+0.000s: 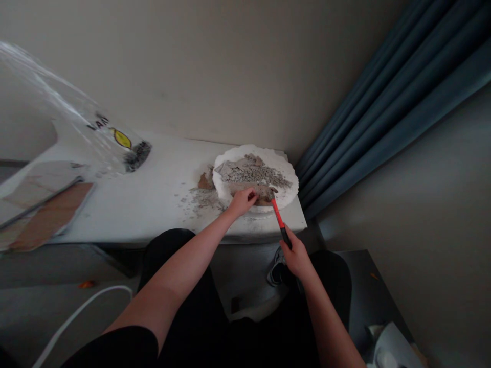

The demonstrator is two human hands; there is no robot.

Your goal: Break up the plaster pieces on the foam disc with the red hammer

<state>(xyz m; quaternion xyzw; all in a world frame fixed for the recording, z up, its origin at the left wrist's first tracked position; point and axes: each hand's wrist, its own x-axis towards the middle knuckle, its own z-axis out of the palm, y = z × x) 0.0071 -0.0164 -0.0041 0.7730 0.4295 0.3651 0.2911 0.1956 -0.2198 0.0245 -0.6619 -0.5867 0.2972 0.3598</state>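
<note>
My right hand (295, 254) is wrapped round the black grip of a small hammer (279, 216) with a red and black handle. The hammer's metal head is down at a brown flat slab (263, 192) on the near side of a white scalloped plate (288, 190). My left hand (242, 201) rests at the plate's near edge beside the slab, its fingers pinched together; anything between them is too small to make out. Behind the slab, the plate carries a heap of grey crumbled rubble (253, 171).
Grey dust and crumbs (207, 200) and a brown chunk (205, 181) lie left of the plate on the white table (134, 204). Further left are a clear plastic bag (88, 120) with dark bits and a brown cardboard piece (49, 217). A blue curtain (368, 112) hangs at right.
</note>
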